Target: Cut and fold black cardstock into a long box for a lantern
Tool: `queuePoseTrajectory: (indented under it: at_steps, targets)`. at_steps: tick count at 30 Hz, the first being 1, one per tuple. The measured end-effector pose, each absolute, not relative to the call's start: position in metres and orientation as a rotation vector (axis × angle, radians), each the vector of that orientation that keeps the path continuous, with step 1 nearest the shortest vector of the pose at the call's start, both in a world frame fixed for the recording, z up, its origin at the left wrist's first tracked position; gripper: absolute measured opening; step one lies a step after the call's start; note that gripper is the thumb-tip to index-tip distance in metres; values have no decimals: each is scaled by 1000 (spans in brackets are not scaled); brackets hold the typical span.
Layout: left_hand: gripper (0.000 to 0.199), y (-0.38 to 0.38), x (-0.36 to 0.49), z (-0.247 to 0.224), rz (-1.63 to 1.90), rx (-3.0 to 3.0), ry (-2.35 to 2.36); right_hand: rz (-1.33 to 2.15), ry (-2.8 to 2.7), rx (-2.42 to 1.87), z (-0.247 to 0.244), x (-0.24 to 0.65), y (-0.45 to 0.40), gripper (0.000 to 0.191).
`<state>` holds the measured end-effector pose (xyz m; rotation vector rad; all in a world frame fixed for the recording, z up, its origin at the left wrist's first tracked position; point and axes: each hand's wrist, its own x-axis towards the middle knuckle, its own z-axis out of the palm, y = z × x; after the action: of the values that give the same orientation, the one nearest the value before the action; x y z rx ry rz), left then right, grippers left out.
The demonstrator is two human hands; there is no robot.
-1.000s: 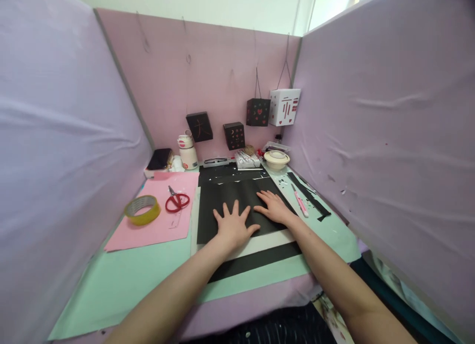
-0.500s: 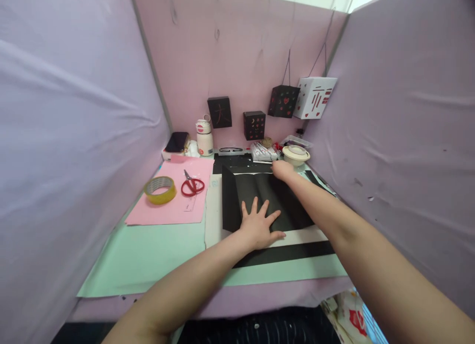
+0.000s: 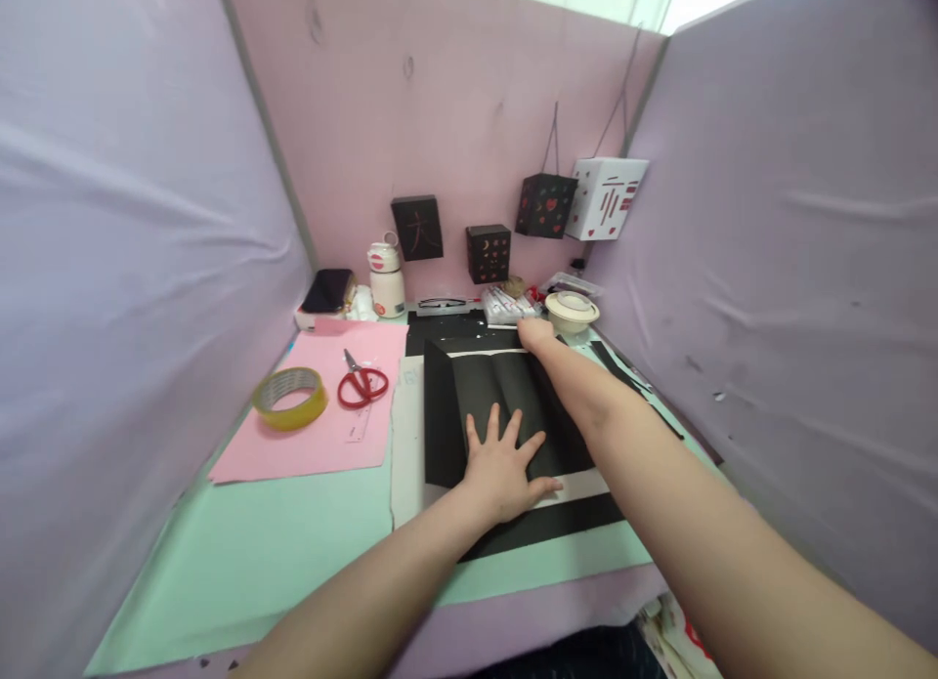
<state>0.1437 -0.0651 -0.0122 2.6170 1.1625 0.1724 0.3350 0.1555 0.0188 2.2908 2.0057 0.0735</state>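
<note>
A sheet of black paper (image 3: 476, 381) with upright creases lies in front of me, its left flap (image 3: 444, 420) standing up at an angle. My left hand (image 3: 502, 469) rests flat on its near part, fingers spread, holding nothing. My right hand (image 3: 536, 335) reaches to the far edge of the sheet, beside a clear packet of white tubes (image 3: 509, 308). Its fingers are curled and mostly hidden, so what they grip cannot be made out. Under the sheet is a white board (image 3: 408, 445), with a black strip (image 3: 542, 528) along its near side.
Pink paper (image 3: 293, 459) at left carries yellow tape (image 3: 291, 401), red-handled scissors (image 3: 362, 384) and a clear ruler (image 3: 359, 425). A bottle (image 3: 387, 288), a phone (image 3: 328, 291) and a lidded bowl (image 3: 572, 313) stand at the back. Decorated boxes (image 3: 546, 205) hang above; cloth walls enclose both sides.
The view has tilted and shifted, so the whole scene sits further left and slightly lower. My left hand stays spread on the black paper; my right hand remains at its far edge.
</note>
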Motion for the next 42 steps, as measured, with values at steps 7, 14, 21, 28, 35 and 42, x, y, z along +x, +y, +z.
queuePoseTrajectory:
  at_steps: [7,14,21,28,35,42]
  targets:
    - [78,-63,146,-13,141,2648,1189,72,2107,2405,23,332,150,36]
    - [78,-64,150,-8,76,2645,1211,69,2253,2631,30,325,115,38]
    - [82,-66,148,-8,109,2664,1195,-313,2600,2679,30,324,64,46]
    - [74,-68,148,-3,156,2628,1185,-960,3109,2231,-12,295,0,27]
    - [71,-66,115,3,57,2554,1578,-782,3074,2126,-34,298,-6,32]
    - [87,-66,89,-8,57,2434,1576,-309,3074,2002,-30,288,-10,32]
